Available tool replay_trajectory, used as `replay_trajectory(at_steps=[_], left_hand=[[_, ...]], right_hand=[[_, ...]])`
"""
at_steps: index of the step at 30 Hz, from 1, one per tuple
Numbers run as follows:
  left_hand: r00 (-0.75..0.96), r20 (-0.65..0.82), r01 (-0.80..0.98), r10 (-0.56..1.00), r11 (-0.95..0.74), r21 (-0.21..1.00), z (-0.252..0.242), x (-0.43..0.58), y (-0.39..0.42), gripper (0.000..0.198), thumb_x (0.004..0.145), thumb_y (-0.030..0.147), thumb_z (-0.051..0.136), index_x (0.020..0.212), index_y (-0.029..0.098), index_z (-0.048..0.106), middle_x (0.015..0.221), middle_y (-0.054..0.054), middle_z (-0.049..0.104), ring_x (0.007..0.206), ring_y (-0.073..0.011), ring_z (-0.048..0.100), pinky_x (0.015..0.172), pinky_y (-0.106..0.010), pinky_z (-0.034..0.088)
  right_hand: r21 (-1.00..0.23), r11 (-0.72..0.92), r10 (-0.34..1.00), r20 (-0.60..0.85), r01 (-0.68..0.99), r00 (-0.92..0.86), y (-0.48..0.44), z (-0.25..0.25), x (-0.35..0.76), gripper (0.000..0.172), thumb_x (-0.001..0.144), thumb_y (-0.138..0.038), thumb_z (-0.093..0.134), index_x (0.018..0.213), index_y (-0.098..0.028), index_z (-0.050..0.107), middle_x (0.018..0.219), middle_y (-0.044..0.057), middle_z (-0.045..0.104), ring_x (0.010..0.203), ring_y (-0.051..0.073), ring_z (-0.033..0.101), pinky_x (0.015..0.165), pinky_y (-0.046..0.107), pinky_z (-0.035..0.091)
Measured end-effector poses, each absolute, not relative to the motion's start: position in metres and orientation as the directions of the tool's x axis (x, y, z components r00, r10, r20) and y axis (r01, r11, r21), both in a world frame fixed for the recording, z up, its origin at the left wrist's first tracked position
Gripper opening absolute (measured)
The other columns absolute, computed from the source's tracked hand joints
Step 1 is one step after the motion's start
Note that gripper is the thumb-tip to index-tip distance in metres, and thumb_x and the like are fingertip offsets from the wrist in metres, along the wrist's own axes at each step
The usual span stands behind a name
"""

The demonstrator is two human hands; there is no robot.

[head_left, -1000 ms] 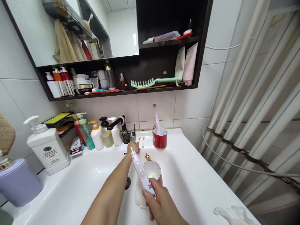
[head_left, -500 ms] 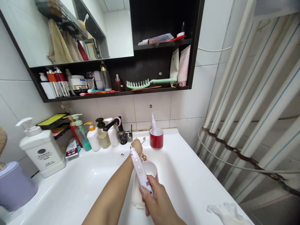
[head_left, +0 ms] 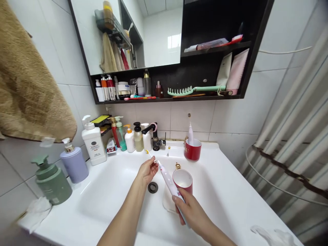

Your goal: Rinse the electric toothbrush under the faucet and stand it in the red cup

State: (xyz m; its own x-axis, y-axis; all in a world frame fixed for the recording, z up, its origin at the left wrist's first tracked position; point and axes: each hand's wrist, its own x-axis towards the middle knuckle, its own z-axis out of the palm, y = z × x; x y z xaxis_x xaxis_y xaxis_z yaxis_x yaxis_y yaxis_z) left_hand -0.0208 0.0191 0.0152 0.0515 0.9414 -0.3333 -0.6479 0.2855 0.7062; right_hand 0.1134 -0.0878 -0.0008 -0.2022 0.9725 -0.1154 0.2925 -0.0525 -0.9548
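My right hand is wrapped round the lower part of a white and pink electric toothbrush handle, which tilts up to the left over the white sink. My left hand pinches a small brush head at the handle's top end. A red cup with a white inside stands just right of the handle on a white cloth. A second red cup holding a white tube stands at the sink's back edge.
A black tap and several pump bottles line the back of the sink. A spare brush head stands by the tap. A brown towel hangs at the left. A dark shelf holds toiletries and a green comb. Curtain at right.
My left hand has lifted a brush head from beside the tap and brought it back to the top of the handle. The camera has swung left and pulled back.
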Motion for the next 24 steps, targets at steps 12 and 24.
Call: replay_trajectory(at_steps=[12, 24], left_hand=[[0.086, -0.25, -0.575, 0.964, 0.253, 0.778, 0.0105, -0.0157, 0.0213, 0.017, 0.061, 0.022, 0.055, 0.054, 0.013, 0.041, 0.046, 0.002, 0.048, 0.04, -0.0043, 0.046, 0.043, -0.015, 0.039], [0.073, -0.187, -0.446, 0.98, 0.199, 0.872, 0.0084, -0.0121, 0.0165, 0.02, 0.055, 0.029, 0.058, 0.055, 0.012, 0.047, 0.044, 0.004, 0.044, 0.036, -0.0022, 0.039, 0.041, -0.016, 0.035]], right_hand=[[-0.961, -0.139, 0.951, -0.197, 0.239, -0.24, -0.0855, -0.002, 0.1136, 0.022, 0.071, -0.038, 0.032, 0.065, -0.017, 0.035, 0.051, -0.006, 0.043, 0.029, 0.002, 0.035, 0.032, 0.016, 0.026], [-0.959, -0.197, 0.946, -0.241, 0.202, -0.219, -0.0871, -0.0021, 0.1122, 0.021, 0.071, -0.037, 0.032, 0.065, -0.017, 0.033, 0.048, -0.007, 0.04, 0.027, 0.001, 0.033, 0.033, 0.016, 0.025]])
